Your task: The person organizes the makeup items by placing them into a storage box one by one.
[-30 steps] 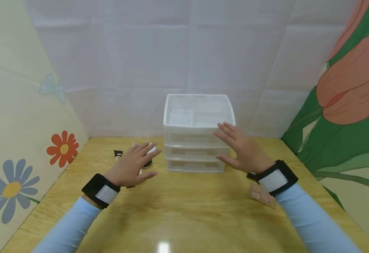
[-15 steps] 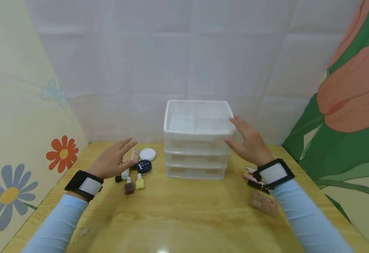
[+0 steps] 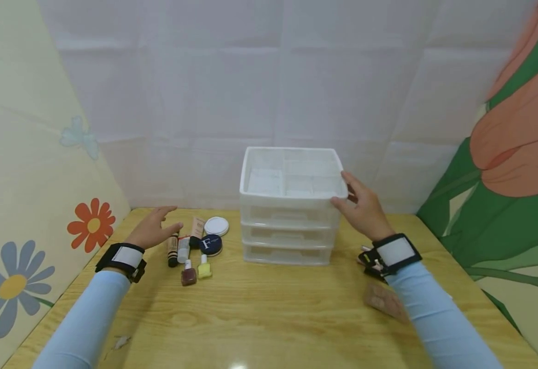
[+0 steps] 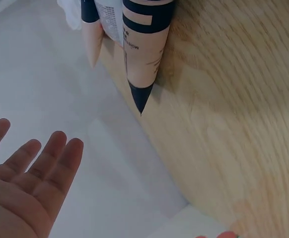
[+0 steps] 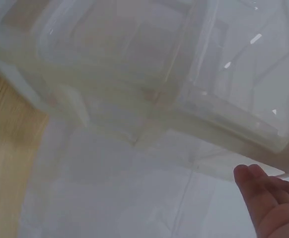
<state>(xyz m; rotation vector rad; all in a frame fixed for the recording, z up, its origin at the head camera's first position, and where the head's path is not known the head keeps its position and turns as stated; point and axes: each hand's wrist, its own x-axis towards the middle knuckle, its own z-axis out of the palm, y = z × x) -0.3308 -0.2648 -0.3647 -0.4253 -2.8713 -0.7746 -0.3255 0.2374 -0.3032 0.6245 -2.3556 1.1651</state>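
Observation:
A white drawer unit with three translucent drawers and a divided top tray stands at the back middle of the table. My right hand grips its upper right front corner, thumb at the front and fingers on the side. In the right wrist view, my fingertips meet the edge of the unit. My left hand hovers over the left side, its fingers spread and holding nothing. Just beneath it lies a black-and-beige tube, seen close in the left wrist view with its tapered dark end.
Beside the tube are a small white tube, a beige tube, a white round lid, a dark round compact, and brown and yellow nail polish bottles. A pinkish flat case lies under the right forearm.
My left hand has drawn back leftward, uncovering the cosmetics. My right hand has moved from in front of the drawer unit onto its right corner.

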